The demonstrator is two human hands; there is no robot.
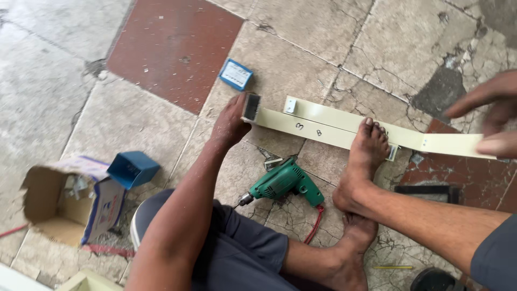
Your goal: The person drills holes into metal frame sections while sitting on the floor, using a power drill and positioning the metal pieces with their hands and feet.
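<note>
The left hand (pixel 230 123) grips the open end of a cream metal bar (pixel 301 127) on the floor; the right hand (pixel 493 116), fingers loosely spread and blurred, rests at its far end. A bare foot (pixel 365 156) pins the bar's middle, with a green drill (pixel 283 183) just below it and a small blue box (pixel 236 74) above its left end.

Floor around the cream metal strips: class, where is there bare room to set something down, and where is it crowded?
Free: the red tile above the small blue box, and grey floor left of it. Crowded: around the cream strips, held by the left hand and a foot, near the green drill.
</note>
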